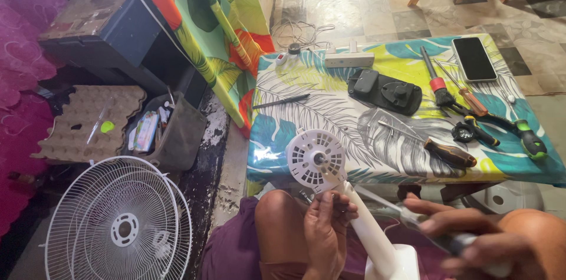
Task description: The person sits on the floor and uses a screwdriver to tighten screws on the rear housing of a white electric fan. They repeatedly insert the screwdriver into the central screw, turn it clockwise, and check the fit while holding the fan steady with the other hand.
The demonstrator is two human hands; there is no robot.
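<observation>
Left hand (326, 230) grips white fan motor housing (316, 160) — right hand (471, 236) clasps screwdriver (439, 237).

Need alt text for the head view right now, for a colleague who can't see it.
A person's left hand grips the neck of a white fan motor housing, while the blurred right hand holds a tool beside it. Behind lies a leaf-print table with screwdrivers, a phone and a black pouch; white fan grilles lie on the floor.

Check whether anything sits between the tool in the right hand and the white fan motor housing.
Nothing visible does. The right hand holds a blurred tool aimed at the white fan motor housing, which the left hand steadies from below; the gap between them looks open.
</observation>
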